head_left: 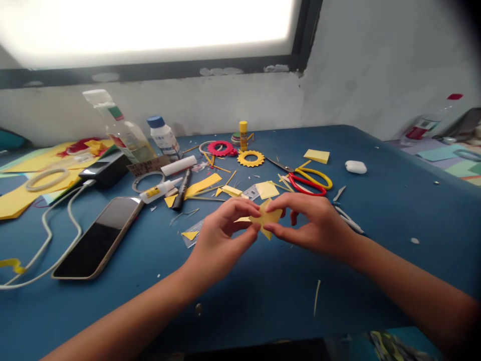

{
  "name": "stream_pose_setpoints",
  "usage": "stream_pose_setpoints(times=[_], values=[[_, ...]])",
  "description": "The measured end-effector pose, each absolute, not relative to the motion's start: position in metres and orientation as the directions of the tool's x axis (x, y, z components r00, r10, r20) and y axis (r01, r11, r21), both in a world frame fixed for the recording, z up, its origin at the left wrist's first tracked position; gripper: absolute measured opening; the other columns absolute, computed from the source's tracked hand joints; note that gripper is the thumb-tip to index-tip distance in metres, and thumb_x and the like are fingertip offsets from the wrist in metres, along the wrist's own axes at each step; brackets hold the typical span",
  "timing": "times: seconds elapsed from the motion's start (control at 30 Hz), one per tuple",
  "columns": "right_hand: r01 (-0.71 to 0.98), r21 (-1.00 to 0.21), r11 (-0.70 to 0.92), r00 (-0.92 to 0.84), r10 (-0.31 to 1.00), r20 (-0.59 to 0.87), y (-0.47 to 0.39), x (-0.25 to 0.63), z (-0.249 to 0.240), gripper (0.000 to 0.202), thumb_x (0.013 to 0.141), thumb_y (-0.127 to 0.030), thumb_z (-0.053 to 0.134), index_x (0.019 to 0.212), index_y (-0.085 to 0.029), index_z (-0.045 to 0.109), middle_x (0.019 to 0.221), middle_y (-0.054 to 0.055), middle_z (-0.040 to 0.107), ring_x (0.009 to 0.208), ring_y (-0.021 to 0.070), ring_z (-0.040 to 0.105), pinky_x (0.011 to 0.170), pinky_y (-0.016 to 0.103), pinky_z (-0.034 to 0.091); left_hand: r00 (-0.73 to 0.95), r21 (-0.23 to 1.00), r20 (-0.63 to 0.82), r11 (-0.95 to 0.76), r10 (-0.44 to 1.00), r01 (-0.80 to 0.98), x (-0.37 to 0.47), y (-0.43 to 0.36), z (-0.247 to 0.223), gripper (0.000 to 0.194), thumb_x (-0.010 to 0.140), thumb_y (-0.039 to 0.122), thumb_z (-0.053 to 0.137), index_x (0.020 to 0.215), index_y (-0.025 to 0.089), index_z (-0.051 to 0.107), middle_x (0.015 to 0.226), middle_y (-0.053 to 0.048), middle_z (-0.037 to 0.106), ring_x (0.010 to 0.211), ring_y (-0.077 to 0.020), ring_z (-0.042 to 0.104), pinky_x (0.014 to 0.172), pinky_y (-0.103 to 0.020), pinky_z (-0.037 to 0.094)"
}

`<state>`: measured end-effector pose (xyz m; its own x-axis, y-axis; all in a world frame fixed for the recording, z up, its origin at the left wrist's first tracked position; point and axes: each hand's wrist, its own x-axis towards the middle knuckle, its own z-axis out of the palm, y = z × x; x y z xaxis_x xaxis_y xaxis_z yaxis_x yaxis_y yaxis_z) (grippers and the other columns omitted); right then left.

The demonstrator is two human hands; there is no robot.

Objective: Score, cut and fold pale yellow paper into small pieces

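Between both hands, a little above the table, is a small piece of folded yellow paper with pointed corners. My left hand pinches its left side between thumb and fingers. On the opposite side my right hand grips it with thumb and index finger, the other fingers curled. Beyond the hands lie red-and-yellow-handled scissors, a yellow paper square and loose yellow strips. A small yellow triangle rests on a clear piece left of my left hand.
A phone with white cables lies at left, near a black marker and a glue bottle. Farther back stand a clear bottle, a blue-capped bottle and a glue stick. A white earbud case sits at right.
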<state>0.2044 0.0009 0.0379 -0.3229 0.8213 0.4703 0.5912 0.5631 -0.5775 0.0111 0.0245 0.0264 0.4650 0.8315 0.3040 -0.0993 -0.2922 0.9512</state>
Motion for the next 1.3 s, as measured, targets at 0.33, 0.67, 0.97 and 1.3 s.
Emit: stream_pose_setpoints(times=[0.33, 0.67, 0.97, 1.3], values=[[0.409, -0.847, 0.34, -0.229, 0.937, 0.266, 0.0, 0.204, 0.043, 0.011, 0.081, -0.03, 0.062, 0.08, -0.019, 0.059, 0.089, 0.004, 0.064, 0.078, 0.0154, 0.062, 0.06, 0.026, 0.052, 0.405, 0.967, 0.244, -0.191, 0.881, -0.168, 0.01, 0.027, 0.031, 0.009, 0.075, 0.011, 0.066, 0.079, 0.015, 0.06, 0.098, -0.005, 0.06, 0.094, -0.0165, 0.061, 0.076, -0.027, 0.056], [0.077, -0.997, -0.011, -0.22, 0.975, -0.027, 0.009, 0.194, 0.029, 0.022, 0.075, -0.029, 0.069, 0.09, -0.016, 0.059, 0.082, 0.003, 0.067, 0.076, 0.0154, 0.066, 0.068, 0.029, 0.055, 0.436, 0.976, 0.217, -0.192, 0.873, -0.102, 0.012, 0.028, 0.028, 0.009, 0.076, 0.016, 0.065, 0.083, 0.016, 0.059, 0.088, -0.004, 0.067, 0.085, -0.0178, 0.067, 0.071, -0.028, 0.058], [0.062, -0.993, -0.096, -0.235, 0.966, -0.108, 0.015, 0.201, 0.022, 0.022, 0.074, -0.028, 0.07, 0.091, -0.017, 0.059, 0.079, 0.001, 0.066, 0.073, 0.0131, 0.064, 0.066, 0.027, 0.052, 0.687, 0.538, 0.52, -0.819, 0.507, 0.197, 0.0, 0.044, 0.021, 0.019, 0.083, 0.011, 0.059, 0.1, 0.017, 0.065, 0.099, -0.007, 0.067, 0.085, -0.0154, 0.065, 0.074, -0.026, 0.055], [0.164, -0.985, -0.051, -0.278, 0.956, -0.096, 0.011, 0.198, 0.027, 0.017, 0.076, -0.025, 0.065, 0.089, -0.016, 0.059, 0.077, 0.001, 0.065, 0.068, 0.0125, 0.062, 0.061, 0.026, 0.048, 0.757, 0.333, 0.558, -0.927, 0.342, 0.173, -0.006, 0.045, 0.025, 0.015, 0.09, 0.015, 0.05, 0.095, 0.017, 0.064, 0.095, -0.008, 0.068, 0.081, -0.0141, 0.066, 0.071, -0.023, 0.053]])
